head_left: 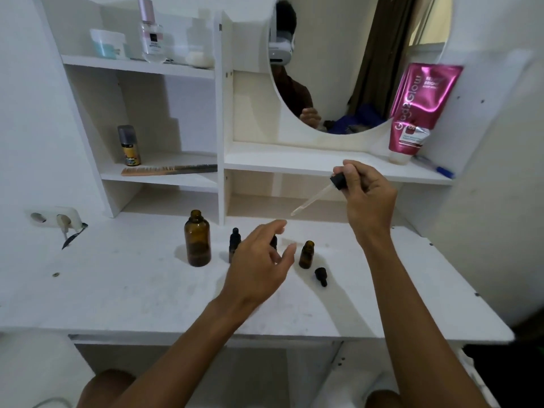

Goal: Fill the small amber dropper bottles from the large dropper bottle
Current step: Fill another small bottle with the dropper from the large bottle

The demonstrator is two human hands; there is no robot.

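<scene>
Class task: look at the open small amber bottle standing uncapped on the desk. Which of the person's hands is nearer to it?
Left. The left hand hovers open just beside the open small amber bottle, fingertips nearly reaching it. The right hand is raised well above and behind it, holding the dropper.

white desk [117,290] | large amber bottle [197,240]; small bottles [306,254]; loose cap [321,275], seemingly

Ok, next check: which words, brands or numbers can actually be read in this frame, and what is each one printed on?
"Glad2Glow": down the side of the pink tube standing cap-down on the shelf by the mirror.
"BRIGHT": top of the same tube; the lines around it are too blurred to read.
Clear perfume bottle, top shelf: dark label, text too small.
Yellow spray can: print blurred, unreadable.
Amber bottles: no labels.
</scene>
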